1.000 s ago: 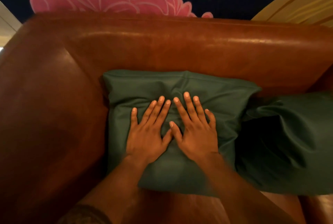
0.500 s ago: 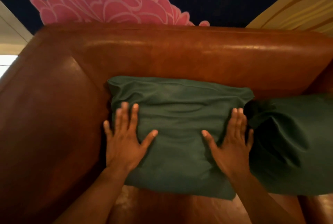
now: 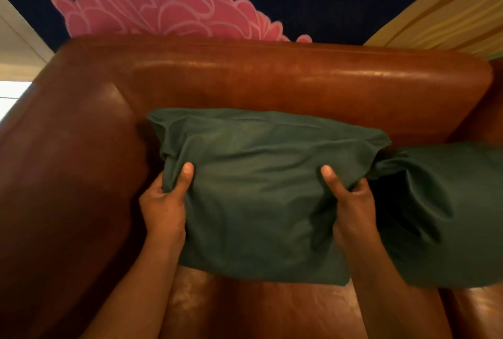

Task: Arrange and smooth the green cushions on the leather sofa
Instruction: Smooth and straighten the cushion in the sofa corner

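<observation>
A dark green cushion (image 3: 258, 189) leans against the backrest in the left corner of the brown leather sofa (image 3: 272, 77). My left hand (image 3: 166, 202) grips its left side, thumb on top and fingers tucked under the fabric. My right hand (image 3: 351, 202) grips its right side the same way. A second green cushion (image 3: 441, 216) lies on the seat to the right, its crumpled left end touching the first cushion.
The sofa's wide left armrest (image 3: 62, 175) stands close beside the held cushion. Bare seat leather (image 3: 258, 308) shows in front of it. Behind the sofa is a wall painted with a pink flower (image 3: 163, 9).
My hands slid from the cushion's middle out to its two sides, then closed on its edges. The cushion's sides are now bunched up in my grip.
</observation>
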### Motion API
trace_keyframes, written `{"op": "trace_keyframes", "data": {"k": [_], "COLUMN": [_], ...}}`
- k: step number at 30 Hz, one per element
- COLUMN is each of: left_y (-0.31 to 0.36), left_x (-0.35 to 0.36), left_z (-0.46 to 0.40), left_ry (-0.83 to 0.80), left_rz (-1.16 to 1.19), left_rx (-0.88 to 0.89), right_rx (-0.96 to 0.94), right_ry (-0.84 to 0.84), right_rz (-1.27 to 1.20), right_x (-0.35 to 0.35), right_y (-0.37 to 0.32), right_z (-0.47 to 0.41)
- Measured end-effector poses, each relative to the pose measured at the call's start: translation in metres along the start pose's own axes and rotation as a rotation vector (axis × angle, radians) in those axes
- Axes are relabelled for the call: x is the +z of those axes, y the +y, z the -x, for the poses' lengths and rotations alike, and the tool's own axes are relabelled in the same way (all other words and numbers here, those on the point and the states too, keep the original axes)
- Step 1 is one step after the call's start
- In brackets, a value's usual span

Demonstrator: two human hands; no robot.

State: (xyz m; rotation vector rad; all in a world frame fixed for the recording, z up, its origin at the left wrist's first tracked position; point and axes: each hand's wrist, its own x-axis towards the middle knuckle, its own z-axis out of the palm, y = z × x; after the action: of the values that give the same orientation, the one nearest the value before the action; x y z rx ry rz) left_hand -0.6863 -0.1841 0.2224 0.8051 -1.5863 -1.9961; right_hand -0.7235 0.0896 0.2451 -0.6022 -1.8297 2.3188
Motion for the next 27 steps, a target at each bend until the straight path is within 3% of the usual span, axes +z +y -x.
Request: {"op": "trace_keyframes", "data": {"k": [4, 9, 11, 13, 15, 17, 18, 21, 23, 27], "left_y": [-0.004, -0.024, -0.014, 0.009, 0.047, 0.081, 0.090, 0.093, 0.075, 0.050], "left_x": [-0.016, -0.030, -0.024, -0.014, 0.008, 0.045, 0.066, 0.109, 0.100, 0.063], "left_z": [0.007, 0.002, -0.007, -0.016, -0.020, -0.027, -0.034, -0.049, -0.058, -0.056], "left_ry": [-0.015, -0.078, -0.005, 0.160, 0.206, -0.033, -0.213, -0.622, -0.744, -0.786], "left_rz": [0.041, -0.146, -0.257, -0.443, -0.630, -0.775, -0.863, -1.298, -1.514, -1.586], "left_rx": [0.086, 0.016, 0.063, 0.225, 0.562, 0.899, 0.967, 0.842, 0.681, 0.747], "right_rx": [-0.125, -0.079, -0.124, -0.339, -0.690, -0.859, -0.824, -0.549, -0.441, -0.482], "right_ry": [0.011, -0.026, 0.040, 0.238, 0.225, -0.020, -0.149, -0.485, -0.623, -0.651], "right_rz": [-0.090, 0.188, 0.325, 0.437, 0.555, 0.789, 0.946, 1.427, 1.619, 1.655], "right_x": [-0.016, -0.023, -0.014, -0.001, 0.025, 0.068, 0.093, 0.145, 0.144, 0.115], "right_y": [0.016, 0.042, 0.025, -0.008, -0.046, -0.072, -0.078, -0.064, -0.042, -0.023], "right_z": [0.010, 0.015, 0.015, 0.019, 0.026, 0.017, 0.008, -0.028, -0.038, -0.032]}}
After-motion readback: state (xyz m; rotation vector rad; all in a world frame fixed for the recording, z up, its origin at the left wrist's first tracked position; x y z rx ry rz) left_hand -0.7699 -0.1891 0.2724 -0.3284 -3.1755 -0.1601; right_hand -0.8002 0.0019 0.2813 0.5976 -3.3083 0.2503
